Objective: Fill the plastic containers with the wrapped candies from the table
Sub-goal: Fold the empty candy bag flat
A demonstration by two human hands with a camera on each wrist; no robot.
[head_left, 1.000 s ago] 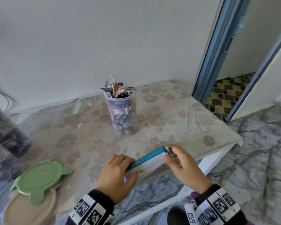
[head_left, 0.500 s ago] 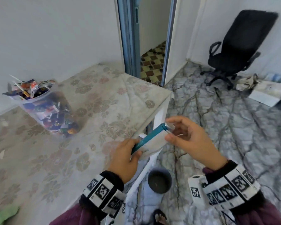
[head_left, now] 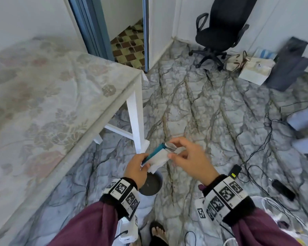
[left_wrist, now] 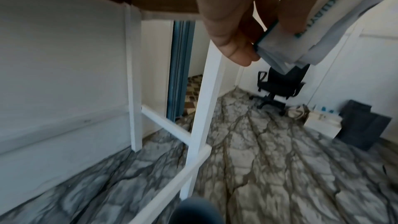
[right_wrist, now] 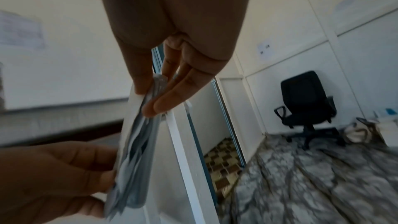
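I hold a flat white plastic bag [head_left: 158, 158] with a teal strip along its top, in the air beyond the table's corner, above the floor. My left hand [head_left: 144, 161] pinches its near end, fingers curled round it [left_wrist: 228, 28]. My right hand [head_left: 172, 150] pinches the far end between thumb and fingertips [right_wrist: 150, 106]. In the wrist views the bag [left_wrist: 310, 43] [right_wrist: 137, 156] looks folded and thin. No candies or plastic containers are in view.
The flowered table [head_left: 43, 103] fills the left, its white leg [head_left: 136, 118] close to my hands. A dark round bin [head_left: 152, 185] stands on the floor beneath them. Farther right stand a black office chair [head_left: 219, 29], bags [head_left: 256, 68] and loose cables [head_left: 267, 157].
The view has swung right, so the candy-filled container and the lids have left the picture. Both hands have carried the bag off the table edge to above the floor.
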